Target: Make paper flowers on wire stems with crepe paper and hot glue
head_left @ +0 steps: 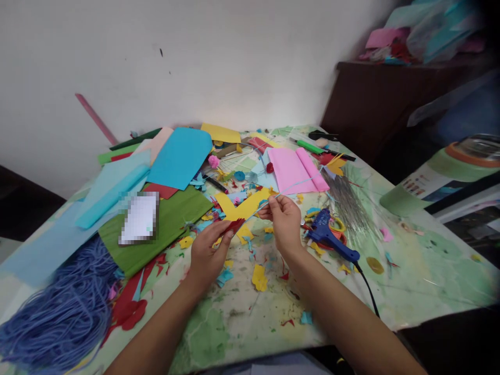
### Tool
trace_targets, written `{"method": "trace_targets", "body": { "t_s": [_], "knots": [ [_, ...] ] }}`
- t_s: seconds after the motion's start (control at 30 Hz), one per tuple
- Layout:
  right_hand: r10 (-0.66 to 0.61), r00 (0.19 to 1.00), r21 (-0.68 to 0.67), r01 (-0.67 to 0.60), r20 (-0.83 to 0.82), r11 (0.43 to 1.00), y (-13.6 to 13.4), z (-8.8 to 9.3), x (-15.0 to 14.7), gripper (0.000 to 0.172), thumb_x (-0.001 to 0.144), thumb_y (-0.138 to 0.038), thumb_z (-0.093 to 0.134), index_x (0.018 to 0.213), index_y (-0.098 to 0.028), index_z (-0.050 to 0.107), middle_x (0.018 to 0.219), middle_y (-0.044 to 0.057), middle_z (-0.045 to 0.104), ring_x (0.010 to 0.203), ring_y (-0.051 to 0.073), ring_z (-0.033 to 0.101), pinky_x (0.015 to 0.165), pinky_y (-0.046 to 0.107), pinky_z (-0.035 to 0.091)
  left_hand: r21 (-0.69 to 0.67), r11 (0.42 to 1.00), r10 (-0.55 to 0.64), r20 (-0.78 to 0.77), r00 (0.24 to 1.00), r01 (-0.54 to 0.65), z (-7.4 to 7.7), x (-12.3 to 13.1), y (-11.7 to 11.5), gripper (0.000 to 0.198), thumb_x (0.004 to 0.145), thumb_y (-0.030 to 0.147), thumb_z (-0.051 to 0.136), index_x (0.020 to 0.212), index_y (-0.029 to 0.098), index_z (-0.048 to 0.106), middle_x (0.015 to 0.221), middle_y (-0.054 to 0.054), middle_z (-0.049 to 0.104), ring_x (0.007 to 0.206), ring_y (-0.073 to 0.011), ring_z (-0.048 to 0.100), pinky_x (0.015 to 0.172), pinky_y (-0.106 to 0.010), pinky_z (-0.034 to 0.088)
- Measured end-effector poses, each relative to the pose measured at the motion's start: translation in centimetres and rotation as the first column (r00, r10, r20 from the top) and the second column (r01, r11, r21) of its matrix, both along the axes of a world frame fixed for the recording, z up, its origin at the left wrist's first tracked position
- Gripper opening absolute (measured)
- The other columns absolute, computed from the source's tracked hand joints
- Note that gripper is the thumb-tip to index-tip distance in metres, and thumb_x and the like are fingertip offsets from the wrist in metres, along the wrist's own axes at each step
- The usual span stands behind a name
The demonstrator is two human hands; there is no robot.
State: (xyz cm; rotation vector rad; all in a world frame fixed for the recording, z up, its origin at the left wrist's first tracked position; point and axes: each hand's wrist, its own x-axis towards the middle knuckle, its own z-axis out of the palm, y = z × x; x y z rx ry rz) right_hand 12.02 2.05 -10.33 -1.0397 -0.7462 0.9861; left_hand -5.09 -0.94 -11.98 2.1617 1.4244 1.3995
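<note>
My left hand (210, 249) is closed in a pinch on a small piece of red paper (236, 224) with a cut, pointed edge. Higher and to the right, my right hand (286, 221) pinches a thin light blue strip (258, 209). The strip runs from the red paper up past my right fingers toward a pink sheet; whether it is glued to the red paper I cannot tell. Below the hands lie yellow paper pieces (260, 277) and other scraps. A blue glue gun (330, 237) rests just right of my right hand, partly over scissors (338, 225).
Blue yarn (58, 312) is heaped at the left front. Green paper (167, 221), blue sheets (182, 156) and a pink roll (312, 169) lie farther back. Thin wires (349, 203) spread on the right, near a green tumbler (445, 172). The gun's cord (367, 289) crosses the front edge.
</note>
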Motion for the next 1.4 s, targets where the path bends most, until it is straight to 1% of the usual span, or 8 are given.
{"method": "trace_targets", "body": {
  "t_s": [0.23,0.4,0.53,0.67,0.8,0.93,1.17,1.4],
  "knots": [
    [-0.005,1.000,0.007,0.005,-0.010,1.000,0.1,0.0,0.1,0.022,0.078,-0.033,0.058,0.066,-0.017,0.050,0.051,-0.004,0.059,0.045,0.009,0.059,0.046,0.018,0.051,0.085,0.996,-0.003,-0.096,0.995,0.011,-0.3,-0.1,0.2,0.018,0.080,0.024,0.057,0.094,0.017,0.065,0.092,-0.009,0.070,0.085,-0.0184,0.065,0.077,-0.034,0.053],
    [-0.013,1.000,0.009,0.013,-0.020,1.000,0.1,0.1,0.2,0.022,0.077,-0.032,0.058,0.065,-0.016,0.049,0.050,-0.005,0.057,0.043,0.009,0.058,0.045,0.019,0.051,0.197,0.973,-0.084,-0.197,0.977,0.123,-0.5,-0.2,0.2,0.022,0.079,0.016,0.057,0.101,0.018,0.061,0.097,-0.008,0.069,0.092,-0.0179,0.064,0.082,-0.033,0.051],
    [-0.007,1.000,0.004,0.007,-0.030,1.000,0.1,0.1,0.2,0.021,0.077,-0.031,0.058,0.066,-0.016,0.050,0.049,-0.005,0.057,0.043,0.009,0.057,0.044,0.019,0.050,0.209,0.964,-0.103,-0.271,0.957,0.163,-0.5,-0.3,0.2,0.025,0.080,0.015,0.056,0.104,0.018,0.060,0.100,-0.009,0.068,0.093,-0.0177,0.064,0.081,-0.031,0.052],
    [-0.006,0.999,-0.006,0.005,-0.042,1.000,0.1,0.1,0.2,0.022,0.077,-0.032,0.058,0.065,-0.016,0.050,0.048,-0.005,0.057,0.042,0.008,0.057,0.044,0.019,0.050,0.238,0.959,-0.087,-0.279,0.956,0.156,-0.7,-0.4,0.2,0.027,0.079,0.015,0.057,0.106,0.020,0.060,0.101,-0.009,0.068,0.091,-0.0174,0.065,0.080,-0.031,0.053],
    [-0.001,0.999,-0.013,0.000,-0.051,1.000,0.1,0.1,0.1,0.023,0.076,-0.033,0.059,0.064,-0.017,0.049,0.047,-0.004,0.058,0.041,0.009,0.057,0.043,0.019,0.050,0.256,0.958,-0.056,-0.274,0.960,0.129,-1.0,-0.6,0.4,0.025,0.078,0.015,0.058,0.103,0.019,0.061,0.096,-0.007,0.070,0.089,-0.0179,0.065,0.080,-0.030,0.053],
    [-0.003,0.998,-0.015,0.002,-0.062,1.000,0.0,0.3,0.1,0.023,0.076,-0.033,0.059,0.064,-0.017,0.048,0.049,-0.004,0.058,0.042,0.009,0.057,0.044,0.019,0.050,0.260,0.959,-0.046,-0.251,0.967,0.113,-1.1,-0.5,0.5,0.022,0.078,0.016,0.058,0.100,0.019,0.061,0.092,-0.006,0.071,0.085,-0.0175,0.066,0.077,-0.029,0.053],
    [-0.004,0.998,-0.009,0.003,-0.067,1.000,0.1,0.2,0.2,0.021,0.077,-0.032,0.058,0.064,-0.017,0.049,0.048,-0.004,0.058,0.040,0.009,0.057,0.043,0.019,0.050,0.238,0.965,-0.046,-0.270,0.962,0.113,-1.1,-0.4,0.5,0.020,0.080,0.017,0.056,0.099,0.018,0.061,0.091,-0.007,0.071,0.084,-0.0178,0.066,0.075,-0.030,0.053],
    [-0.014,0.996,-0.010,0.014,-0.083,1.000,0.1,0.2,0.2,0.024,0.076,-0.034,0.059,0.064,-0.017,0.049,0.049,-0.004,0.058,0.041,0.008,0.057,0.044,0.019,0.051,0.281,0.948,-0.070,-0.278,0.958,0.150,-1.2,-0.5,0.4,0.029,0.077,0.012,0.059,0.105,0.018,0.059,0.095,-0.007,0.069,0.088,-0.0174,0.065,0.079,-0.030,0.052]
  ]
}}
